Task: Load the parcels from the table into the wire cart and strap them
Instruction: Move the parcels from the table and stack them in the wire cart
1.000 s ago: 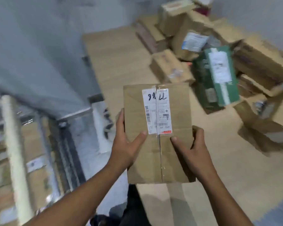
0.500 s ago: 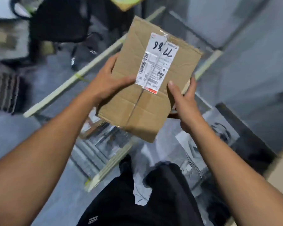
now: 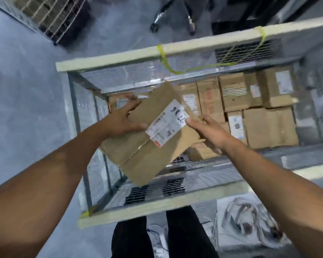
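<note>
A flat brown cardboard parcel point(image 3: 138, 151) with a white shipping label hangs tilted over the open top of the wire cart point(image 3: 119, 58). My left hand point(image 3: 121, 118) grips its left edge, thumb on top. On the right edge sits my right hand point(image 3: 207, 133), thumb by the label. Inside the cart, several brown parcels point(image 3: 268, 125) lie packed along the far and right side. A yellow-green strap point(image 3: 164, 56) is tied round the cart's far top rail and sags inside.
The cart's near rail point(image 3: 157, 205) runs just in front of my legs. Another wire cage point(image 3: 50, 17) stands at the upper left. Wheeled chair legs point(image 3: 157, 17) show beyond the cart. Crumpled plastic wrap point(image 3: 246, 222) lies on the grey floor at the lower right.
I turned from the table to the cart, carrying the parcel in both hands. It has come down from above the rails to inside the cart's open top, tilted.
</note>
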